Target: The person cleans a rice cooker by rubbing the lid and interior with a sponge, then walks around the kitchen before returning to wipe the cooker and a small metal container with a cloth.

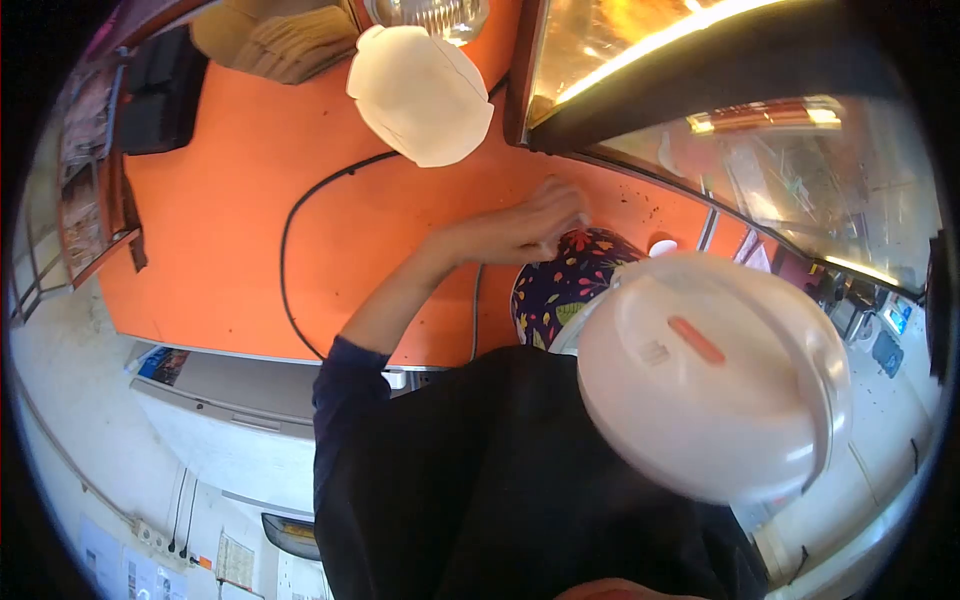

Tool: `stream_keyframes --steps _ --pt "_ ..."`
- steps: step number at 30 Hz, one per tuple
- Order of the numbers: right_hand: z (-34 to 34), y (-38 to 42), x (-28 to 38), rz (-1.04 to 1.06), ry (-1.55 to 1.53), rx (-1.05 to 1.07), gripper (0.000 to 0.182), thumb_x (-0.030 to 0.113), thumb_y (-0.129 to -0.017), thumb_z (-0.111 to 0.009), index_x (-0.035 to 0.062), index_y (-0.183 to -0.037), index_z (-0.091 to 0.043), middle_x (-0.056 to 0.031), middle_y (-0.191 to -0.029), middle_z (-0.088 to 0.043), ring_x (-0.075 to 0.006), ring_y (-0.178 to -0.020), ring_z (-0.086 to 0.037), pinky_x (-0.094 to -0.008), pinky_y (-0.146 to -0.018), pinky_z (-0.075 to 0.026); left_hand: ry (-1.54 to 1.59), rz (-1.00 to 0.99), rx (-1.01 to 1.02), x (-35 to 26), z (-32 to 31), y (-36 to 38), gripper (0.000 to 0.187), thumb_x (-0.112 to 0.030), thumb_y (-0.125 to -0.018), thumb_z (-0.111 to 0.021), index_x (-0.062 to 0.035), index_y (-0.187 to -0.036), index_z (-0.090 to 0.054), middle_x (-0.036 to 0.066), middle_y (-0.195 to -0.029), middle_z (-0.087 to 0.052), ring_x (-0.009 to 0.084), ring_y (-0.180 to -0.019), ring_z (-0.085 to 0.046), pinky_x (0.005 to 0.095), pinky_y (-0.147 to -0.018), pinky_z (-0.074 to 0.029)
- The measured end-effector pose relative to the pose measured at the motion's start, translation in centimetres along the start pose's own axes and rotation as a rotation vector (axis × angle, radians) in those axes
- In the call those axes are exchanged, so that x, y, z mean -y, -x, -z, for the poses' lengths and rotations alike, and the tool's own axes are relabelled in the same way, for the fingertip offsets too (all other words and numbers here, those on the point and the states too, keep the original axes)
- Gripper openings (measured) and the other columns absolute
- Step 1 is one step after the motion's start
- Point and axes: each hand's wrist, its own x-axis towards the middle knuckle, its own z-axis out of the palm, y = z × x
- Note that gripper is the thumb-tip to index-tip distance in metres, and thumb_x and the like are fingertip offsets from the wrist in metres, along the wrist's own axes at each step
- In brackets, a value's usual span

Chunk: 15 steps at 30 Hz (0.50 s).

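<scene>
My left hand point(540, 220) reaches across from the left, fingers curled together at the far edge of a dark, flower-patterned round container point(565, 285). A small whitish bit shows at its fingertips, too small to name. A large white round lid point(700, 380) with a handle and an orange mark stands raised close to the camera and covers much of the container's right side. No part of my right hand can be made out. A strip of skin shows at the bottom edge, and I cannot tell what it belongs to.
On the orange counter point(230, 250) lie a black cable point(287, 235), a cream-coloured bowl-like piece point(420, 100), brown paper packaging point(290, 45) and a black box point(165, 90). A lit glass display case point(780, 170) borders the right. Dark crumbs lie near its base.
</scene>
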Motion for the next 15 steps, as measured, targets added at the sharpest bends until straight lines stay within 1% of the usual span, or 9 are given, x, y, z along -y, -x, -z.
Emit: stream_keyframes --steps 3,4,5,6,8,10,12,13,15 --pt "-0.5 1.1 0.8 0.048 -0.058 -0.073 0.032 0.014 -0.085 -0.064 -0.0017 -0.112 -0.058 -0.0168 -0.101 -0.063 -0.0308 -0.097 -0.061 -0.0403 -0.089 -0.046 -0.029 0.160 -0.067 -5.4 1.2 3.7 0.037 -0.004 -0.077 -0.057 -0.0029 -0.113 -0.045 0.014 -0.110 -0.041 0.0312 -0.103 -0.043 0.0426 -0.100 -0.035" --pt "-0.4 1.7 1.0 0.065 -0.080 -0.100 0.032 0.015 -0.085 -0.064 -0.0015 -0.112 -0.058 -0.0168 -0.100 -0.063 -0.0308 -0.097 -0.061 -0.0404 -0.089 -0.046 -0.068 0.153 -0.050 -7.2 1.2 4.7 0.037 -0.004 -0.077 -0.057 -0.0029 -0.113 -0.045 0.014 -0.110 -0.041 0.0312 -0.103 -0.043 0.0426 -0.100 -0.035" --pt "-0.2 2.3 1.2 0.081 -0.102 -0.128 0.032 0.015 -0.085 -0.064 -0.0014 -0.112 -0.058 -0.0168 -0.100 -0.063 -0.0309 -0.097 -0.062 -0.0405 -0.089 -0.046 0.005 0.222 -0.144 -9.0 0.9 5.7 0.039 0.000 -0.077 -0.055 -0.0036 -0.113 -0.045 0.013 -0.110 -0.041 0.0303 -0.103 -0.044 0.0405 -0.098 -0.036" --pt "-0.1 2.4 2.5 0.097 -0.123 -0.157 0.032 0.015 -0.085 -0.064 -0.0012 -0.113 -0.058 -0.0168 -0.100 -0.063 -0.0310 -0.096 -0.062 -0.0406 -0.089 -0.046 0.079 0.288 -0.239 -10.9 0.6 6.5 0.040 0.005 -0.076 -0.054 -0.0043 -0.114 -0.044 0.012 -0.110 -0.041 0.0295 -0.102 -0.045 0.0385 -0.096 -0.038" --pt "0.8 1.6 6.0 0.114 -0.268 -0.236 0.032 0.016 -0.086 -0.064 -0.0011 -0.113 -0.058 -0.0185 -0.104 -0.062 -0.0342 -0.099 -0.061 -0.0403 -0.090 -0.046 -0.048 0.299 -0.243 -14.8 0.1 8.1 0.042 0.008 -0.076 -0.053 -0.0052 -0.114 -0.044 0.011 -0.110 -0.040 0.0270 -0.103 -0.045 0.0359 -0.094 -0.039" --pt "1.0 2.1 5.5 0.132 -0.310 -0.348 0.031 0.013 -0.086 -0.064 -0.0015 -0.113 -0.059 -0.0171 -0.107 -0.062 -0.0319 -0.102 -0.061 -0.0395 -0.093 -0.045 -0.176 0.302 -0.248 -19.1 -1.0 8.9 0.044 0.012 -0.076 -0.052 -0.0061 -0.115 -0.043 0.010 -0.110 -0.039 0.0244 -0.104 -0.045 0.0332 -0.092 -0.040" --pt "2.9 2.9 6.1 0.072 -0.492 -0.478 0.029 0.011 -0.086 -0.064 -0.0016 -0.112 -0.059 -0.0146 -0.108 -0.063 -0.0277 -0.103 -0.061 -0.0370 -0.092 -0.046 -0.115 0.399 -0.330 -23.3 -3.0 9.4 0.042 0.012 -0.078 -0.050 -0.0074 -0.115 -0.043 0.007 -0.112 -0.037 0.0194 -0.104 -0.043 0.0304 -0.090 -0.040" --pt "4.0 3.7 5.6 0.085 -0.512 -0.523 0.032 0.014 -0.090 -0.061 -0.0018 -0.117 -0.059 -0.0124 -0.110 -0.064 -0.0219 -0.099 -0.064 -0.0340 -0.090 -0.050 -0.148 0.385 -0.312 -25.1 -4.0 9.7 0.042 0.012 -0.078 -0.050 -0.0074 -0.115 -0.043 0.007 -0.112 -0.037 0.0194 -0.104 -0.043 0.0304 -0.090 -0.040" --pt "7.2 6.7 5.3 0.071 -0.614 -0.607 0.029 0.010 -0.088 -0.061 -0.0018 -0.115 -0.059 -0.0121 -0.110 -0.063 -0.0221 -0.101 -0.062 -0.0341 -0.090 -0.048 -0.182 0.337 -0.313 -27.8 -6.6 9.6 0.042 0.012 -0.079 -0.049 -0.0092 -0.115 -0.042 0.006 -0.113 -0.036 0.0160 -0.105 -0.041 0.0274 -0.088 -0.039"
